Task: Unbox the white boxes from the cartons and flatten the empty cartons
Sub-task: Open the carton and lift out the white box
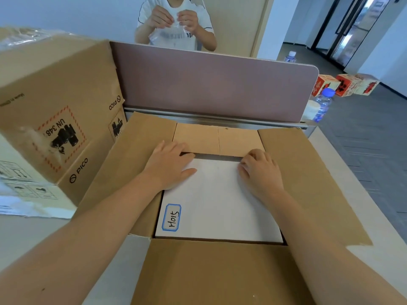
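An open brown carton lies in front of me with its flaps spread outward. Inside it sits a white box with a blue-edged handwritten label at its near left corner. My left hand lies on the box's far left corner, fingertips dipping into the dark gap at the far edge. At the far right corner my right hand has its fingers curled over the box's far edge. A folded cardboard insert lies just beyond the box.
A taller sealed carton with hazard labels stands at the left, against the open carton's left flap. A mauve desk divider rises behind. Beyond it a person handles a clear plastic bag. Water bottles and small printed cubes sit at the right.
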